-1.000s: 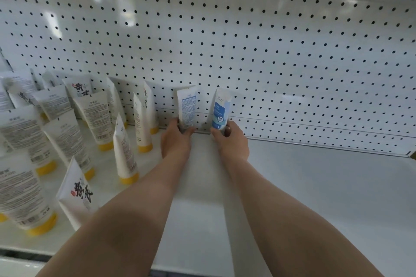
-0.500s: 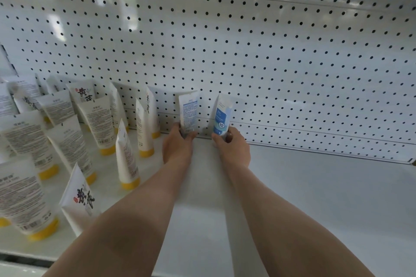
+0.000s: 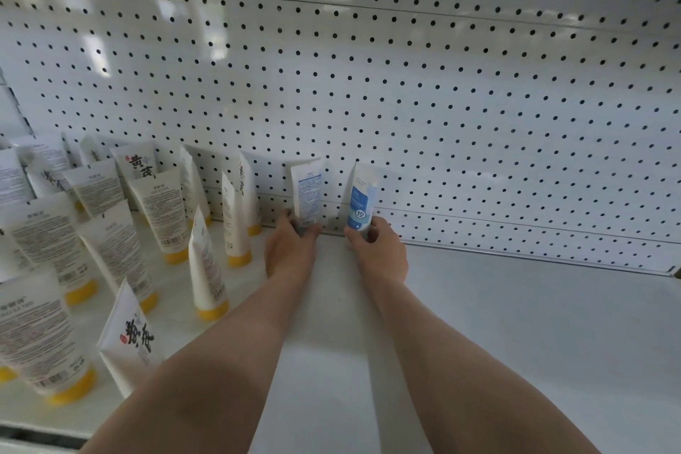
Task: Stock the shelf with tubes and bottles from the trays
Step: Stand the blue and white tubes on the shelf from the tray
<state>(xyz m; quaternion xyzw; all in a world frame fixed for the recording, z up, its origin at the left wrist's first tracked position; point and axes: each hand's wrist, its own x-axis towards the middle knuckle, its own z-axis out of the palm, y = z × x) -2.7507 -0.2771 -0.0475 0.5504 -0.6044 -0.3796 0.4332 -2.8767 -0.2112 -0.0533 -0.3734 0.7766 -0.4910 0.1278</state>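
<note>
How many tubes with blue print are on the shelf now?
2. One white tube with blue text stands at the back wall, held by the left hand. The blue tube stands beside it, on its right, held by the right hand.

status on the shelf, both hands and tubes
Left hand grips white tube. Right hand grips blue tube. Both upright by pegboard. Nothing blocking.

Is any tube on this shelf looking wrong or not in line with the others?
Mostly tidy. The left hand holds a tube showing its printed back, while the right hand's blue tube faces front.
</note>
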